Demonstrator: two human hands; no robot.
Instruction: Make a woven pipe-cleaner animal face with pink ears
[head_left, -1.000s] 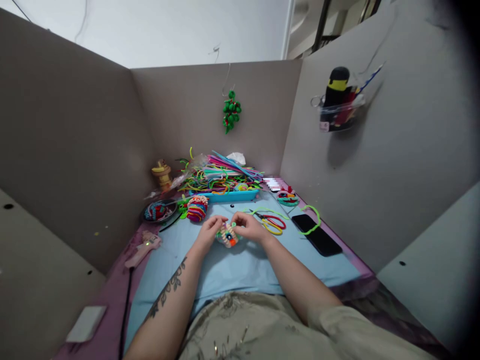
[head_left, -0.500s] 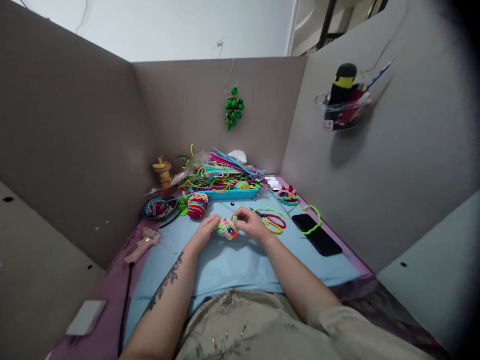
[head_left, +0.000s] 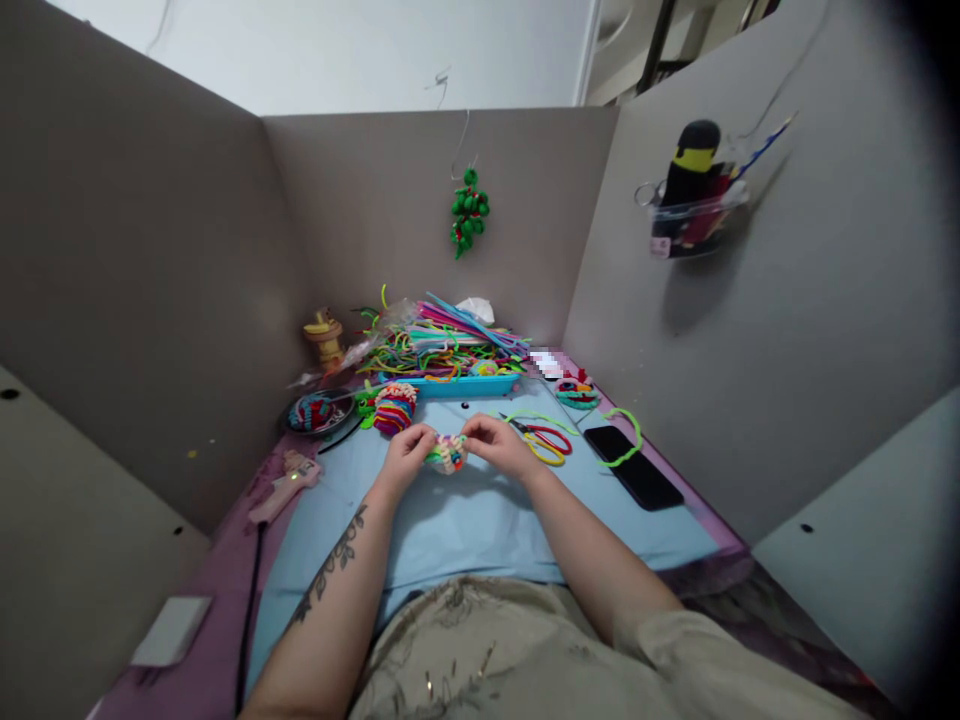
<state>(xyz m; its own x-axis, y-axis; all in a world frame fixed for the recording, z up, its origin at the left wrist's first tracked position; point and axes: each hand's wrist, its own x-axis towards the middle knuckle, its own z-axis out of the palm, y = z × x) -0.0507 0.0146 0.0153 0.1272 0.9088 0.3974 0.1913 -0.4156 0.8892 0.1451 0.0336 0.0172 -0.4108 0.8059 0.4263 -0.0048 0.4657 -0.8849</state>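
Between my two hands, just above the blue cloth (head_left: 480, 530), is a small multicoloured pipe-cleaner figure (head_left: 448, 456) with cream curls, green parts and an orange-red spot. My left hand (head_left: 407, 458) pinches its left side between thumb and fingers. On the opposite side, the fingertips of my right hand (head_left: 496, 445) are closed on its upper right edge. Just right of that hand lie scissors (head_left: 546, 445) with one red and one yellow handle. A striped pipe-cleaner piece (head_left: 394, 409) with a cream top stands behind my left hand.
A blue tray (head_left: 465, 386) heaped with pipe cleaners (head_left: 450, 340) stands at the back. A phone (head_left: 637, 470) with a green pipe cleaner lies right. On the left are a pink glue gun (head_left: 289, 487) and a dark bowl (head_left: 319, 411). Grey panels enclose three sides.
The pipe-cleaner figure has shifted slightly left and turned a little in my hands. My left fingers now curl more tightly at its side. Other objects stay put.
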